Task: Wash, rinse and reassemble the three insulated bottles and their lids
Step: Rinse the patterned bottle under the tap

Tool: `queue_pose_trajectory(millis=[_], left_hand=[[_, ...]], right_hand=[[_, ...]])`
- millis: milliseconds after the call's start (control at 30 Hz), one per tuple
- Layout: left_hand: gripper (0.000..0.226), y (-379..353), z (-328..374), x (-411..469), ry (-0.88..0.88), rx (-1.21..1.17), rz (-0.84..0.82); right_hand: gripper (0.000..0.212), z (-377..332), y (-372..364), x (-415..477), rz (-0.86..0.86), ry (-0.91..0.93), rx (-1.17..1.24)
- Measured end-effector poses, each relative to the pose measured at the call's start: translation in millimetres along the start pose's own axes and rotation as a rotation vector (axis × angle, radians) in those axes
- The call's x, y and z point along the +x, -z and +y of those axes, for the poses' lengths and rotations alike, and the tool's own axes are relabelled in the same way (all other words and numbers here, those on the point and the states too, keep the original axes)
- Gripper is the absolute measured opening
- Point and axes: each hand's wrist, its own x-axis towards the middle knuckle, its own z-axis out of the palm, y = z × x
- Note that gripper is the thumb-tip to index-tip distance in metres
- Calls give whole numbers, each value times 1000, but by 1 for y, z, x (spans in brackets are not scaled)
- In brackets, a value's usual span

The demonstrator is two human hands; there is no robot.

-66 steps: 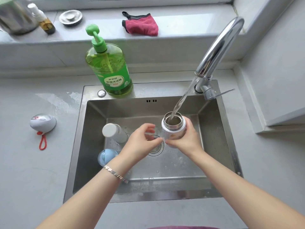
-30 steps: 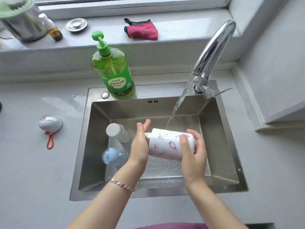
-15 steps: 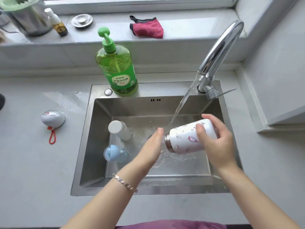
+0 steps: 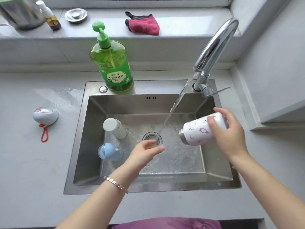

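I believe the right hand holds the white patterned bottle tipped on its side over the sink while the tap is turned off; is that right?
Not quite: the tap is running, not off. The head view shows water streaming from it into the sink. The right hand does hold the bottle tipped on its side there.

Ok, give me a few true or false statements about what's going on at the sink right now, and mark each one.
1. Water runs from the tap. True.
2. The right hand holds the patterned bottle upright under the water. False: the bottle is tipped on its side, to the right of the water.
3. The left hand grips a lid. False: it is open and empty, beside the water.
4. A white bottle and a blue bottle are in the sink. True.
5. The red cloth lies in the sink. False: it lies on the window ledge.
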Motion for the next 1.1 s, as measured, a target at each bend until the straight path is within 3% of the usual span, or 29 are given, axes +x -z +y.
queue_pose_trajectory(millis=[67,133,233,300,367,467,533,633,800,900,967,1100], left_hand=[[67,-15,11,1,-56,-15,-86],[73,-29,23,6,-127,-4,-117],[51,-39,43,14,-270,-60,23],[52,-38,52,21,-350,-47,130],[55,-34,59,29,-390,51,168],[61,-28,69,38,-426,215,186],[60,-28,75,42,-454,248,171],[58,-29,83,44,-492,224,106],[78,-9,80,39,-468,255,-19],[59,15,62,30,-453,371,101],[37,30,48,25,-403,316,191],[17,61,21,15,-269,280,300]], right_hand=[[19,9,-11,-3,-5,-433,379],[23,11,-29,-9,-84,-782,683],[35,7,-50,-17,-242,-950,875],[35,6,-57,-18,-323,-897,828],[18,11,-57,-14,-327,-657,527],[71,22,-53,-2,-448,-139,112],[87,20,-56,5,-534,-14,83],[88,14,-70,15,-443,-3,169],[70,11,-84,16,-276,-3,143],[70,14,-88,10,-298,24,40],[72,14,-91,13,-310,64,7],[71,10,-94,19,-161,-1,60]])
